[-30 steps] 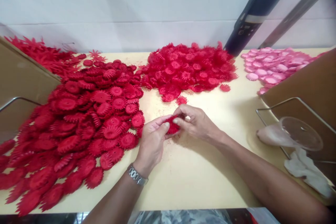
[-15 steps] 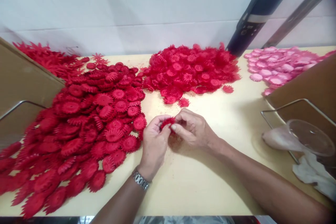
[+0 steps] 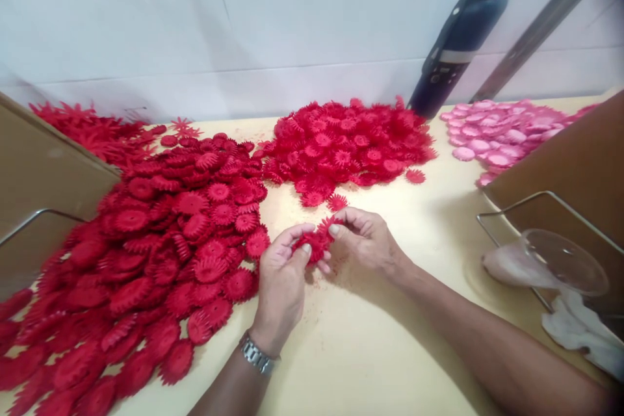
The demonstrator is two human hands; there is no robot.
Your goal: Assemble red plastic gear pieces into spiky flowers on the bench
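Wristwatch [image 3: 256, 354] with metal links, low and left of centre, around the left wrist; forearms cut off by the lower edges. Just beyond, near the middle of the frame, red fringed rosette work [image 3: 316, 244], held between both hands: left hand [image 3: 283, 286] closed narrowly, thumb on top; right hand [image 3: 373, 247] pinching the upper right rim. One layered piece or two overlapping, impossible to tell; underside and several fingertips hidden.

Probably very light, thin and flexible, more dry than slippery, with slender teeth liable to bend or tear. Best taken by the solid middle, thumb above and fingers below, with little pressure on the fringe.

To the left, large heap of dark red rosettes [image 3: 146, 273], lower ones softly blurred and cut off by the frame edge. At right, clear plastic cup [image 3: 565, 260], contents unclear, beside a crumpled white sheet [image 3: 580, 328]. Farther back, upper centre, brighter red heap [image 3: 341, 143]; upper right, pink discs [image 3: 507, 133], partly behind a cardboard panel [image 3: 565, 188]; upper left, red star-shaped cutouts [image 3: 88, 130], too tangled to separate.
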